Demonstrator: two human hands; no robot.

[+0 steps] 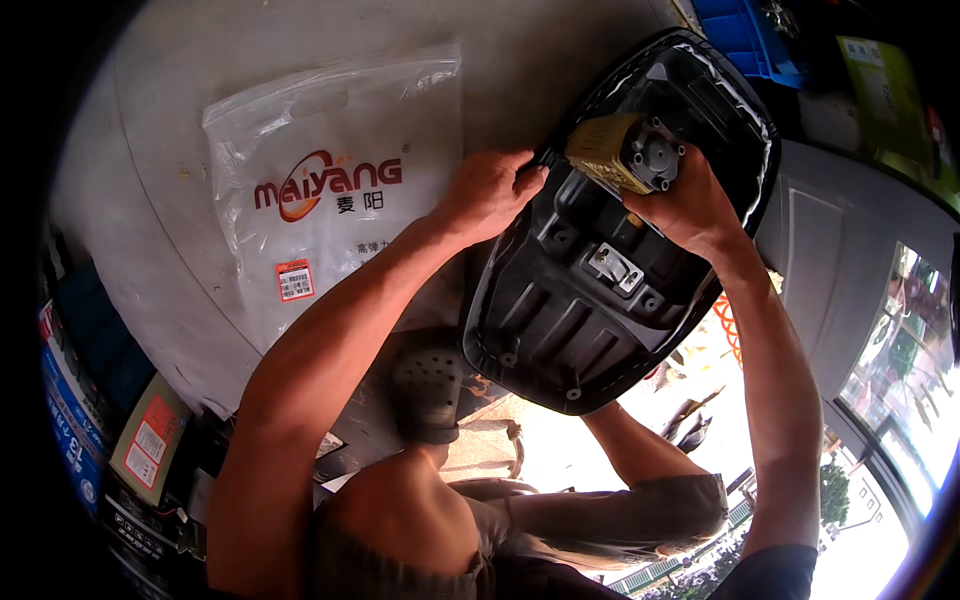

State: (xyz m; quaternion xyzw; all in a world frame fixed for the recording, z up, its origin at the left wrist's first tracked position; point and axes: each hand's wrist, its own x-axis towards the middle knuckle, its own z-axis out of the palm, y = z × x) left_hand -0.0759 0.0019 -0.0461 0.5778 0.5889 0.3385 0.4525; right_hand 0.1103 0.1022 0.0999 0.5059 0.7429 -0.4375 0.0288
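Tilted in front of me is a black scooter-type seat (572, 312), its hollow ribbed underside facing up. White cover edging shows along parts of its rim, and a metal latch plate (613, 268) sits in the base. My left hand (492, 188) is closed on the seat's left edge, thumb on the rim; the fingers beyond are partly hidden. My right hand (690, 205) is wrapped around a gold and black pneumatic staple gun (610, 148) above the upper half of the seat. The gun's body points toward the left rim, near my left hand; whether its nose touches is hidden.
A clear plastic bag (335, 130) lies on the grey surface at left. A blue bin (740, 40) and a green box (890, 105) stand far right. Below the seat's right side hangs an orange coiled hose (728, 325). Boxes (150, 440) stack at lower left; my knee (410, 510) is below.
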